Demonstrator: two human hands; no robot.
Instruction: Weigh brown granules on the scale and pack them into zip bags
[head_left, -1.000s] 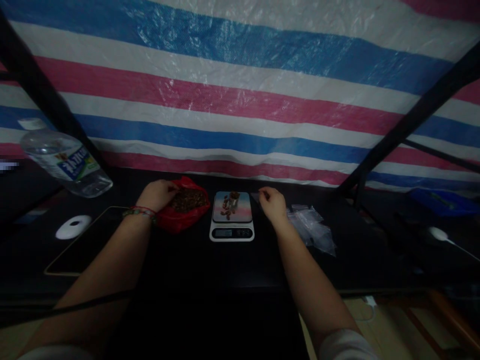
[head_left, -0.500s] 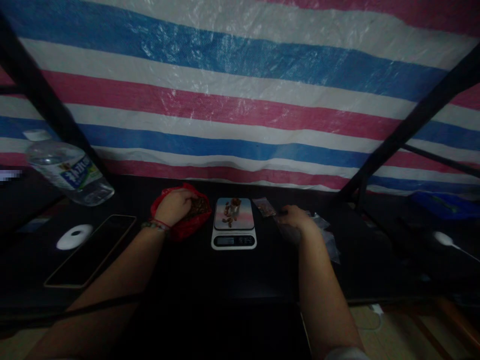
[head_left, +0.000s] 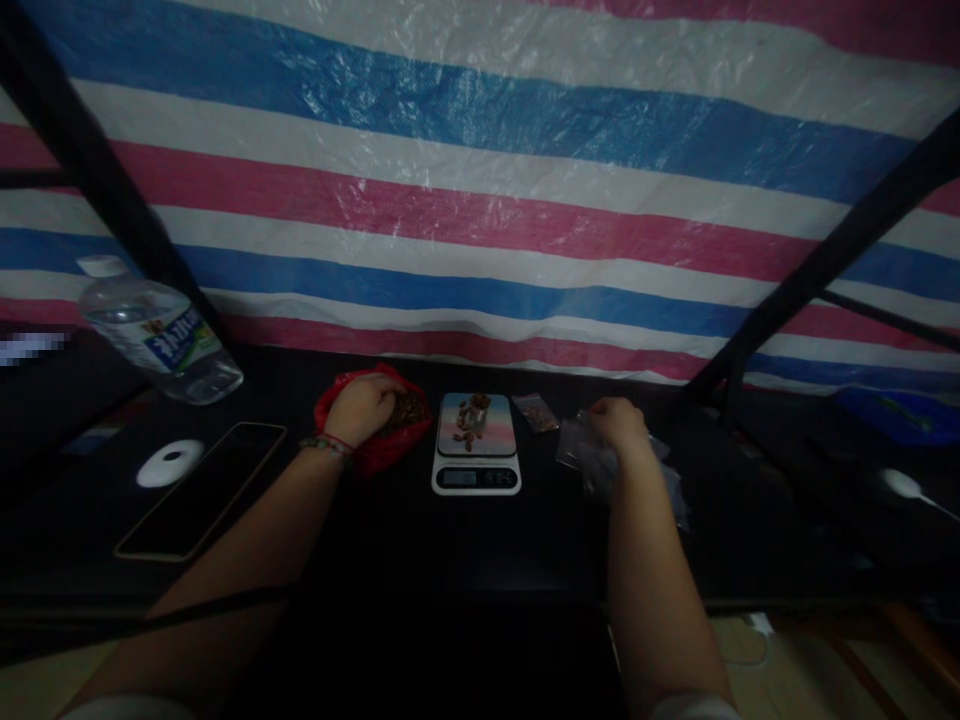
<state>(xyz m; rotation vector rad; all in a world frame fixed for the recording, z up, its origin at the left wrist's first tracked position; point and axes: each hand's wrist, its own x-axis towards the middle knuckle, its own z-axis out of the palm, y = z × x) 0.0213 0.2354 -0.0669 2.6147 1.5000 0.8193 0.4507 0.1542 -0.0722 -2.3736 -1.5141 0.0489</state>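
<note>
My left hand (head_left: 361,408) reaches into a red plastic bag (head_left: 379,455) of small brown pieces (head_left: 409,408). Its fingers are curled down, and the tips are hidden among the pieces. To the right of the bag is a white kitchen scale (head_left: 477,474). On its plate lie several loose brown nut-like pieces (head_left: 466,438) around a small clear container (head_left: 478,412) that holds more brown stuff. My right hand (head_left: 619,422) pinches a thin clear plastic bag (head_left: 576,445) above other clear bags (head_left: 671,490). A small filled bag (head_left: 537,414) lies between the scale and that hand.
A large clear bottle (head_left: 169,340) leans at the left by a black frame bar. A phone (head_left: 202,490) and a white oval object (head_left: 171,463) lie near my left forearm. Striped plastic sheeting (head_left: 480,220) hangs behind the black table. A blue item (head_left: 900,415) is at right.
My right hand has drawn back a little to the right, and a clear bag now shows at its fingertips. My left hand stays in the red bag. The view has shifted slightly.
</note>
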